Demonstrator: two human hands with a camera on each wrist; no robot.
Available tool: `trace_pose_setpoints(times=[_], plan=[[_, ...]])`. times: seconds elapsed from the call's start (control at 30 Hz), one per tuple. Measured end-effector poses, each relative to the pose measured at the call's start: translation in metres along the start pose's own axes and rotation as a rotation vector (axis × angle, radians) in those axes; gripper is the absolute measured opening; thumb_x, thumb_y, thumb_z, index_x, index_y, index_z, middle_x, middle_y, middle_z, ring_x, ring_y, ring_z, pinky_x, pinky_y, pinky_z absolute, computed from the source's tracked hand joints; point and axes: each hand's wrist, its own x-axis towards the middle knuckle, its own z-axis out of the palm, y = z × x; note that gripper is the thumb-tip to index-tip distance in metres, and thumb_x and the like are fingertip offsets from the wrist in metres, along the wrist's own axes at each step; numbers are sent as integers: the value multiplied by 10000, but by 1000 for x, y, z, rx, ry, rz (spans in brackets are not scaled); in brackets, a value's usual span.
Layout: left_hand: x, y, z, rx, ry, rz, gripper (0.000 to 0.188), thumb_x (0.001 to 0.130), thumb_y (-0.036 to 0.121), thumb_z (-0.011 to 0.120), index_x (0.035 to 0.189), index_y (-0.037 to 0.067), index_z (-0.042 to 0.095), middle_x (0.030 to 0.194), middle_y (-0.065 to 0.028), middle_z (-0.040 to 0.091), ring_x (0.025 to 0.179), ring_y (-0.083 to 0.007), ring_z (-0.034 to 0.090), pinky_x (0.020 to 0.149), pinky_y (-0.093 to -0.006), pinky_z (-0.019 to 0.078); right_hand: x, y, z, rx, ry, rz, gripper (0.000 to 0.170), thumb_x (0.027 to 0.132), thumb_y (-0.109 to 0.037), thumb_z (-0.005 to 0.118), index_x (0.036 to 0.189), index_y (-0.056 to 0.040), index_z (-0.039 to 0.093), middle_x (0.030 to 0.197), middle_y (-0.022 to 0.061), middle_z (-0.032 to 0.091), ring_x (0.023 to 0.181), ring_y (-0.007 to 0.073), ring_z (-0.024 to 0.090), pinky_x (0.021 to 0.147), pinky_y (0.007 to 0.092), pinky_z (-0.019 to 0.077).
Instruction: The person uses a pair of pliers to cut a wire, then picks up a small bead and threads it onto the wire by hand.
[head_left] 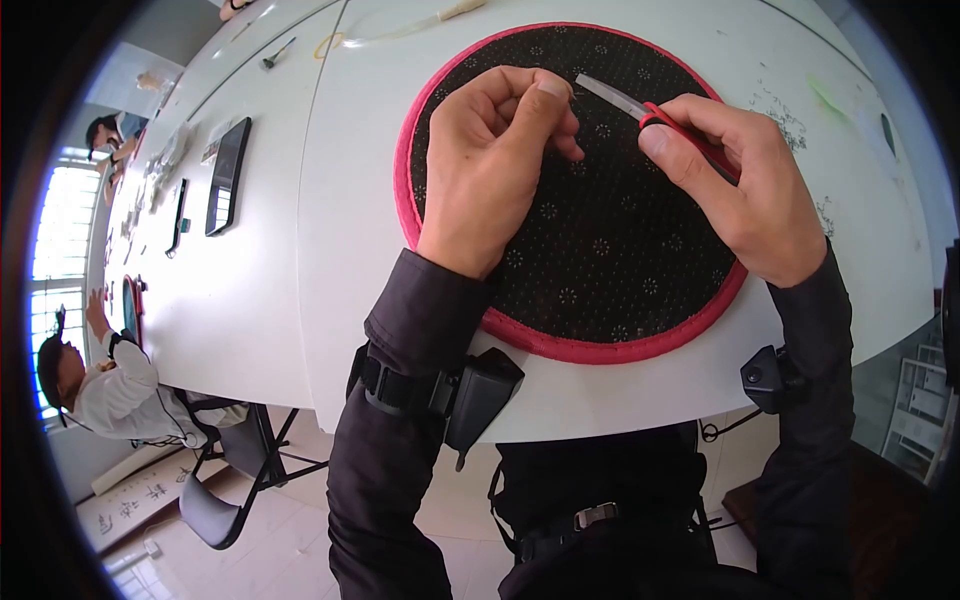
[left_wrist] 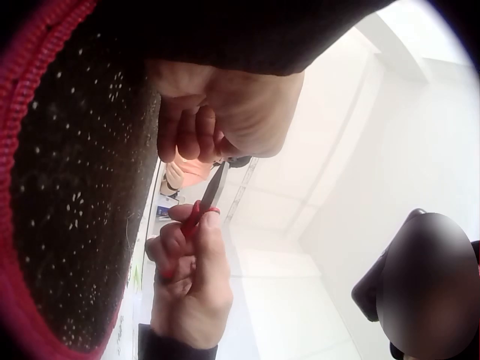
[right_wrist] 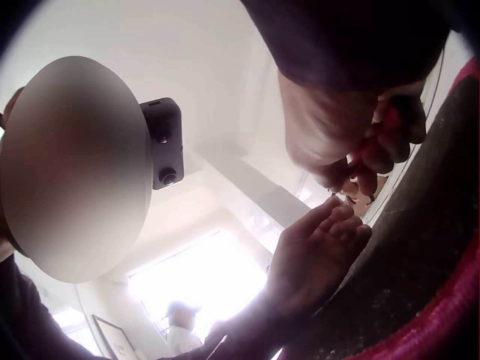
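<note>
A round black mat (head_left: 600, 245) with pale dotted flowers and a red padded edge lies on the white table under both hands. My left hand (head_left: 485, 165) is above its left half, thumb and index fingertip pinched together on what looks like a fine thread, mostly hidden by the fingers. My right hand (head_left: 755, 185) grips a pair of scissors (head_left: 615, 97) by the red and black handles, over the mat's right side. Their blades point left, with the tips close to the left fingertips. In the left wrist view the scissors (left_wrist: 216, 187) appear with blades together.
On the white table (head_left: 350, 200), a dark tablet (head_left: 228, 175) lies to the left, with a small tool (head_left: 278, 54) beyond it. Dark scribbles (head_left: 785, 120) mark the tabletop on the right. Another person (head_left: 100, 375) sits at the far left near a folding chair (head_left: 225, 500).
</note>
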Motion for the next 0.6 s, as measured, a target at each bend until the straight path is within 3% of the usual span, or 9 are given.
trace_pose_setpoints(times=[0.3, 0.6], plan=[[-1, 1, -1, -21, 27, 4, 233, 1016, 204, 559, 979, -15, 629, 826, -53, 609, 756, -139, 602, 757, -309, 532, 3, 9, -5, 0, -34, -29, 314, 987, -290, 597, 1034, 19, 631, 851, 32, 596, 813, 101, 535, 774, 249, 428], [-1, 1, 0, -19, 30, -16, 225, 1011, 203, 566, 968, -7, 635, 820, -52, 612, 750, -133, 599, 753, -312, 537, 3, 1, -1, -64, -48, 21, 301, 978, -269, 614, 992, 30, 639, 782, 25, 580, 748, 106, 521, 740, 262, 435]])
